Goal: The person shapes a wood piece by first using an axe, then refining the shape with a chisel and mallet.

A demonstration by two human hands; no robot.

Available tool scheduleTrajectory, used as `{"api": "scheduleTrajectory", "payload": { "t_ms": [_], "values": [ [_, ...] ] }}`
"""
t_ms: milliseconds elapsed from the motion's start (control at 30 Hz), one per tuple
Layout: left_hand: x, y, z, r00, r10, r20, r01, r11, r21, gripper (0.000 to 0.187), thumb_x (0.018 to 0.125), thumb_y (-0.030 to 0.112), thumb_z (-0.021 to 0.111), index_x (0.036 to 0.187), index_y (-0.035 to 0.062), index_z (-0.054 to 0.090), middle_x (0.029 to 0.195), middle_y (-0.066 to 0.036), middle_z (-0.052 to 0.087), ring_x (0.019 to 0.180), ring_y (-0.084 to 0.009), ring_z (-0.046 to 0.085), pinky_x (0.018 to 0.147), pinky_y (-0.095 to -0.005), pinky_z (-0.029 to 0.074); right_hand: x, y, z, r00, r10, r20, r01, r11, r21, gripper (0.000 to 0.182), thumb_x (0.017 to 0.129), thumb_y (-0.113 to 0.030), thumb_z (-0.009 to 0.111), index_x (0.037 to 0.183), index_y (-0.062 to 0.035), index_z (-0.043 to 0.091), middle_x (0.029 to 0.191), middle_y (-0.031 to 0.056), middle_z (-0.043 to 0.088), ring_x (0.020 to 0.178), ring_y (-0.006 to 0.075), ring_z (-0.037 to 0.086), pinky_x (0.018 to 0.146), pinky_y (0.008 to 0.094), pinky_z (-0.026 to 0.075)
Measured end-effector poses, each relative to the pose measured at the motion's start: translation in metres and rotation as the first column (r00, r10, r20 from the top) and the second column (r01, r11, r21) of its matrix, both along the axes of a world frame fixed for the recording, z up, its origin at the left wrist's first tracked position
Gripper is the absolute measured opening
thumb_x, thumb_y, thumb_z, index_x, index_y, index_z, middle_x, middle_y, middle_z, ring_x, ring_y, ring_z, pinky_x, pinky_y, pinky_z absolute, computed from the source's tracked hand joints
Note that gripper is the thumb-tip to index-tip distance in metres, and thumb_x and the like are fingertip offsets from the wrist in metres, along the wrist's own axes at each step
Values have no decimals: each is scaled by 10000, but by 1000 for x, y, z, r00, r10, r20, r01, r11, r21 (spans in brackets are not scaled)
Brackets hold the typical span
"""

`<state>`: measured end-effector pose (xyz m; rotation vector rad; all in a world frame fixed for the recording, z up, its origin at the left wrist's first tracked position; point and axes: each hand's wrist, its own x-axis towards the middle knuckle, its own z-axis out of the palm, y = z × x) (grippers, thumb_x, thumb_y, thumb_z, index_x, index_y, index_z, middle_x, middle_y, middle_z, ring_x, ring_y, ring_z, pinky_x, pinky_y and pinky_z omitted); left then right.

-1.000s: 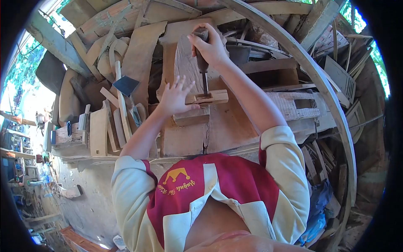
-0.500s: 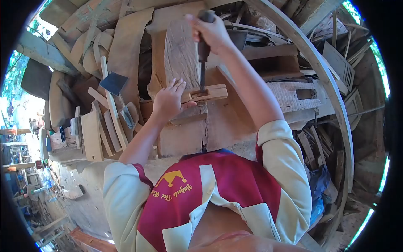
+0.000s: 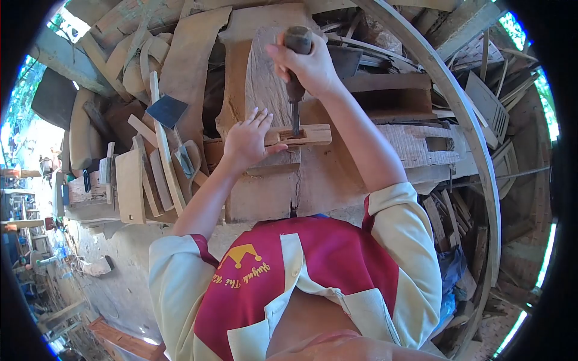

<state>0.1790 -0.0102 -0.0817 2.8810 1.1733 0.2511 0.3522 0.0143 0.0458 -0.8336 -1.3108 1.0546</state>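
Note:
My right hand (image 3: 310,63) is wrapped round the dark handle of a chisel (image 3: 295,90), which stands nearly upright. Its blade tip sits in a slot cut into a small wooden block (image 3: 316,135). With fingers spread over the block's left end, my left hand (image 3: 250,137) presses it down, the thumb lying along its near edge. Under the block is a thick, cracked wooden board (image 3: 268,72) on the workbench (image 3: 259,198).
Left of my arm lean several wood strips (image 3: 162,162) and a dark square plate (image 3: 167,112). A slotted, weathered beam (image 3: 415,141) lies to the right. Beyond it, a long curved wooden piece (image 3: 481,138) arcs past stacked scrap.
The chisel and my right hand have come slightly lower and nearer, with the blade still in the slot. The whole view has shifted a little. My left hand keeps its place on the block.

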Motion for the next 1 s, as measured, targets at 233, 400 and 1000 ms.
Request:
{"api": "scheduleTrajectory", "payload": {
  "t_ms": [233,400,1000],
  "values": [
    [-3,3,-7,996,-71,57,71,997,14,849,728,687,394,1226,0,436,1298,-132,418,1241,-254,344,954,-394,345,17,-23,-5,957,-272,-98,273,962,-2,206,747,-100,664,694,-63,469,532,6,479,445,86,459,428,225,345],
    [-4,3,-3,992,-113,56,113,994,7,791,745,661,400,1195,14,468,1304,-110,417,1246,-254,335,961,-399,337,42,-29,-17,884,-315,-345,327,945,-24,176,770,-37,625,735,-73,456,569,21,440,475,115,435,432,252,343],
    [-12,1,-5,945,-247,213,262,964,-44,645,775,461,560,1239,33,426,1235,-141,475,1213,-269,378,972,-376,334,35,-65,-16,836,-418,-357,485,866,123,278,880,-177,496,1087,-59,354,815,52,498,701,115,492,627,266,441]
  ]
}}
